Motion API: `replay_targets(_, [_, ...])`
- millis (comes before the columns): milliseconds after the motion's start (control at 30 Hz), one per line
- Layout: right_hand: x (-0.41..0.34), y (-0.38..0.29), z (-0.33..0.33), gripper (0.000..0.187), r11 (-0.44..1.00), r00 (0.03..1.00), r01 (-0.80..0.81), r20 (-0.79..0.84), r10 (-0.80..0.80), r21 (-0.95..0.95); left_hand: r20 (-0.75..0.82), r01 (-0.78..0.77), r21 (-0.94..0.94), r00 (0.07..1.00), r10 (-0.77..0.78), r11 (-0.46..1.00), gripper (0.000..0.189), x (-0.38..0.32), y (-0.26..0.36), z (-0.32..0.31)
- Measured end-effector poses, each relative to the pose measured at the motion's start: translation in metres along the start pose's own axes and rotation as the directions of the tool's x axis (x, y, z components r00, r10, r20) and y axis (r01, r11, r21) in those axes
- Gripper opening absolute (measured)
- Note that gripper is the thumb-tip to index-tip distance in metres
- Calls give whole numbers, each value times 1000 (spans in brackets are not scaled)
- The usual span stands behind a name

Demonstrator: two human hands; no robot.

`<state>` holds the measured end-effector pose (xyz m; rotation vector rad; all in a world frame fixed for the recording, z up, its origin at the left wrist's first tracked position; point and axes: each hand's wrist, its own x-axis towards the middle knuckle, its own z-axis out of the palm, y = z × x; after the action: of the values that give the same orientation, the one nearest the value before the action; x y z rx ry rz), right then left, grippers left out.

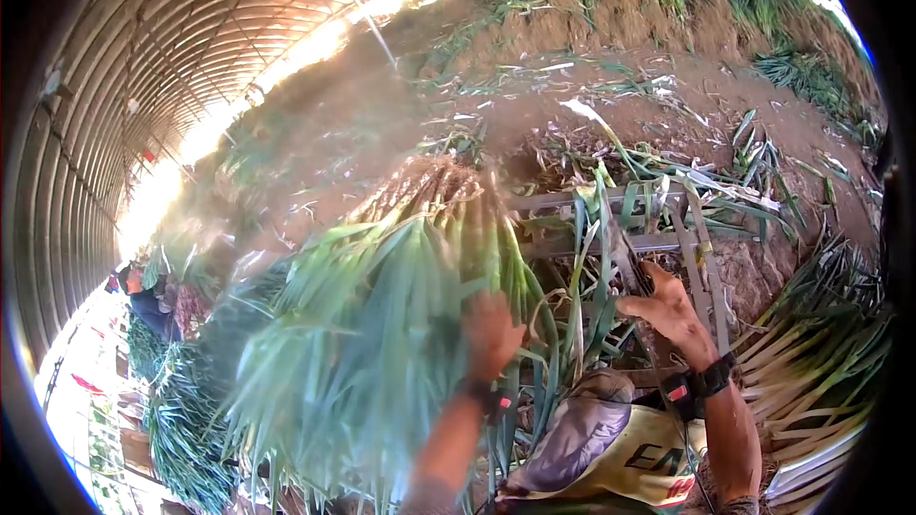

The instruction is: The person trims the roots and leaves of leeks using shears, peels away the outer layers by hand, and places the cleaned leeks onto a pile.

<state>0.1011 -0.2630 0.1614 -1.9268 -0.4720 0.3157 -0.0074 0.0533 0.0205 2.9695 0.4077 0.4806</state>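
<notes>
A large heap of green onions (pixel 386 286) lies before me, roots pointing away and long green leaves spread towards me. My left hand (pixel 492 332), blurred, is over the leaves on the heap's right side; whether its fingers grip any leaf is unclear. My right hand (pixel 665 307) is to the right above a metal frame (pixel 705 265), thumb and fingers apart. Close to its fingertips stands a dark narrow strip (pixel 624 254) among loose leaves (pixel 583 286); I cannot tell what the strip is. Both wrists wear dark bands.
Trimmed onions with pale stems (pixel 809 379) lie at right. A printed sack (pixel 630 450) covers my lap. Peeled scraps (pixel 644 86) litter the soil floor (pixel 501 100). Stacked onions (pixel 644 14) line the back. Another person (pixel 150 300) is at far left beneath the arched roof (pixel 193 28).
</notes>
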Motion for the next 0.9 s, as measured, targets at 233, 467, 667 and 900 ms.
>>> replay_targets(233, [-19, -44, -3, 87, 625, 992, -123, 78, 99, 771, 305, 233, 39, 923, -233, 972, 96, 4, 41, -7])
replay_targets(467, [-11, -15, 34, 83, 518, 986, -162, 124, 107, 840, 321, 120, 142, 933, -160, 983, 87, -4, 74, 6])
replay_targets(667, [-3, 15, 19, 68, 500, 977, -201, 137, 163, 842, 308, 50, 270, 942, -136, 961, 85, -16, 36, 4])
replay_targets(900, [-10, 18, 16, 89, 567, 957, -242, 98, 273, 787, 57, 242, 167, 965, -255, 956, 84, -24, 10, 7])
